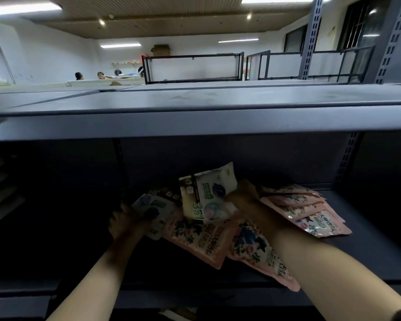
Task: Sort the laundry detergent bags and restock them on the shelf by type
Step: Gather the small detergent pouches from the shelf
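Note:
Inside a dark grey shelf bay (368, 246) lie several detergent bags. My left hand (125, 221) grips a white bag (156, 212) at the left of the pile. My right hand (245, 202) holds up a white and green bag (208, 195), tilted on edge at the middle. Two pink floral bags (199, 239) (255, 251) lie flat under my arms, the nearer one overhanging the shelf's front edge. A fanned stack of pink floral bags (310, 212) lies to the right of my right hand.
The shelf board above (195, 121) overhangs the bay. A perforated upright (347, 158) stands at the back right. Dim stacked items (0, 188) sit in the bay at the far left. Beyond the shelf top are black wire racks (192, 68) and several people far off.

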Available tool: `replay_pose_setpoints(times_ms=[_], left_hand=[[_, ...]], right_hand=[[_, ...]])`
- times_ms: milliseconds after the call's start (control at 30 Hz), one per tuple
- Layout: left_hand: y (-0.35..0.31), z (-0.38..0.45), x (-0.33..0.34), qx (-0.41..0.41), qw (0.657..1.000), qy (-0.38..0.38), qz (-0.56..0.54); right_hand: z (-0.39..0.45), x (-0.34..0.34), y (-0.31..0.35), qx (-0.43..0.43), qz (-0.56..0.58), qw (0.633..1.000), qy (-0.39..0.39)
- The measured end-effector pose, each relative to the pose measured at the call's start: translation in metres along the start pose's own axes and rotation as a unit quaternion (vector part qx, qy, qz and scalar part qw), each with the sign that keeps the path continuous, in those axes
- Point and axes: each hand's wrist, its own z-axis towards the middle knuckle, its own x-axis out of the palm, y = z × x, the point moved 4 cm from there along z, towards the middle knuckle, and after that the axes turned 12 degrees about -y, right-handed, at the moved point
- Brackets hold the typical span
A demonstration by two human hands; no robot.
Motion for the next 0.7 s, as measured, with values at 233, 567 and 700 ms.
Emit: replay_pose_setpoints(times_ms=[233, 567, 700], left_hand=[[-0.009, -0.014, 0.005, -0.138, 0.956, -0.055, -0.253], [-0.055, -0.054, -0.087, 0.052, 0.979, -0.188, -0.059], [-0.078, -0.098, -0.102, 0.191, 0.952, -0.239, 0.018]], right_hand=[[-0.016, -0.052, 0.045, -0.163, 0.073, 0.968, -0.175], [-0.029, -0.098, 0.052, -0.21, 0.107, 0.956, -0.176], [-0.039, -0.118, 0.045, -0.228, 0.102, 0.952, -0.175]])
